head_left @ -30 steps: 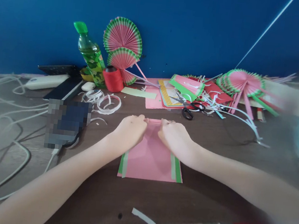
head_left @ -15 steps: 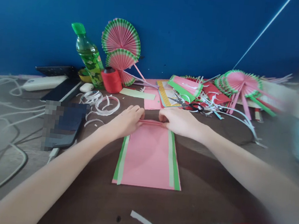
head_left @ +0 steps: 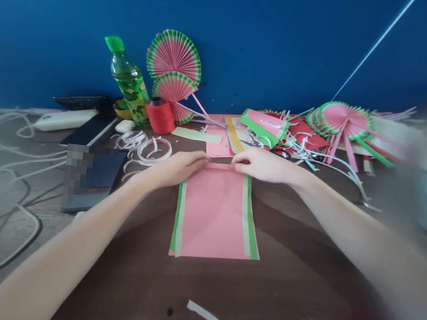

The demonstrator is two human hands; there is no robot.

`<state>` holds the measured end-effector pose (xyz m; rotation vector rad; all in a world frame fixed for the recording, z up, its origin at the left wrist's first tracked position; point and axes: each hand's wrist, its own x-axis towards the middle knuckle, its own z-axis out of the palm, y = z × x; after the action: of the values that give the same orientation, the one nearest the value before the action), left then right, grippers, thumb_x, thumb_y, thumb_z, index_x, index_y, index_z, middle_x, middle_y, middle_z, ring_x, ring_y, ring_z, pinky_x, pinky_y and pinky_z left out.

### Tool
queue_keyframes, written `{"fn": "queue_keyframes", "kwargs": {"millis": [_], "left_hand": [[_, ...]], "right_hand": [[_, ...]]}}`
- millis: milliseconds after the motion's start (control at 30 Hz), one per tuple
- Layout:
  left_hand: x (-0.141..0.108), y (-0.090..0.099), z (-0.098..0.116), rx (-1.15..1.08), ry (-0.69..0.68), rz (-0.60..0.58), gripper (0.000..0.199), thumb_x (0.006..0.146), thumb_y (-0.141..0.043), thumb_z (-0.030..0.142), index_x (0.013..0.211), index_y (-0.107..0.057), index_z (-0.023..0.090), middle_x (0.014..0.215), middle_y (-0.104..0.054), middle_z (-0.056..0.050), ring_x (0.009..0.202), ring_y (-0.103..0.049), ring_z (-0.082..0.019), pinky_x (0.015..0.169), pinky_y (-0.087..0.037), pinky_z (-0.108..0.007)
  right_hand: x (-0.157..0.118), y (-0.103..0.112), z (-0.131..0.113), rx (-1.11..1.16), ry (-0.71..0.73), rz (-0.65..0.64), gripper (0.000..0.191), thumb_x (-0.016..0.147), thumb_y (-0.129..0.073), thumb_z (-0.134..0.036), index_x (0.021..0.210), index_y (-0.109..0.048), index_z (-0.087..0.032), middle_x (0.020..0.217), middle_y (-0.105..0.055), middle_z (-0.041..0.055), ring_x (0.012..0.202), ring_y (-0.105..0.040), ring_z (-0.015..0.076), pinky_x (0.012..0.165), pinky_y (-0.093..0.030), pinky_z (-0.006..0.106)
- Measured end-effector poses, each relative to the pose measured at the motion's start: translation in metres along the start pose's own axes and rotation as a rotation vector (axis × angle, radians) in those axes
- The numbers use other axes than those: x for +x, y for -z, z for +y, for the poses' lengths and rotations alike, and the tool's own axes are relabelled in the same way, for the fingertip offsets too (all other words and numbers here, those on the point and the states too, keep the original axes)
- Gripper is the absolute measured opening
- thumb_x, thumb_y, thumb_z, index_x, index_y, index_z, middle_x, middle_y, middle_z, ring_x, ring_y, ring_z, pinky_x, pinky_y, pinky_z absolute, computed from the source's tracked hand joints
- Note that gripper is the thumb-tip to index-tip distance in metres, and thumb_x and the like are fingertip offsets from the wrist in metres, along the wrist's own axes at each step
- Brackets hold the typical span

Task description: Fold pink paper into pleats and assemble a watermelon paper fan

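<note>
A pink paper sheet (head_left: pixel 213 211) with green and pale green strips down both sides lies on the dark brown table. Its far edge is folded into a narrow band. At the left end of that fold, my left hand (head_left: pixel 183 168) has its fingers closed on the paper. My right hand (head_left: pixel 263 164) pinches the right end of the same fold, thumb and fingers together. Between the two hands a short length of the folded edge shows. Some of the fingertips are hidden behind the knuckles and the paper.
Behind stand a green bottle (head_left: pixel 129 86), a red thread spool (head_left: pixel 160 116) and round pleated fans (head_left: pixel 175 57). A phone (head_left: pixel 95 180) and cables lie left. Scissors (head_left: pixel 280 152), paper scraps and more pleated fans (head_left: pixel 339 118) fill the back right. One strip (head_left: pixel 204 314) lies at the front edge.
The sheet's near edge has moved slightly away from me, and its left side has shifted right. Both hands have moved a little farther off, still on the fold, with the left hand flatter.
</note>
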<state>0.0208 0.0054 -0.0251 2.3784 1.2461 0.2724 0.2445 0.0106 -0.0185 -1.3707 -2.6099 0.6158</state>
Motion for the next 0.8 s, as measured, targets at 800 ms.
{"fn": "queue_keyframes", "kwargs": {"millis": [800], "left_hand": [[-0.019,0.027,0.019,0.547,-0.116,0.773,0.028,0.091,-0.035,0.03,0.099,-0.061,0.026,0.104,-0.063,-0.007,0.103,-0.053,-0.021,0.087,-0.04,-0.039]], "right_hand": [[-0.017,0.006,-0.023,-0.391,-0.01,0.754,0.036,0.094,-0.03,-0.033,0.104,-0.063,-0.02,0.116,-0.06,0.0066,0.1,-0.056,0.0201,0.077,-0.04,0.031]]}}
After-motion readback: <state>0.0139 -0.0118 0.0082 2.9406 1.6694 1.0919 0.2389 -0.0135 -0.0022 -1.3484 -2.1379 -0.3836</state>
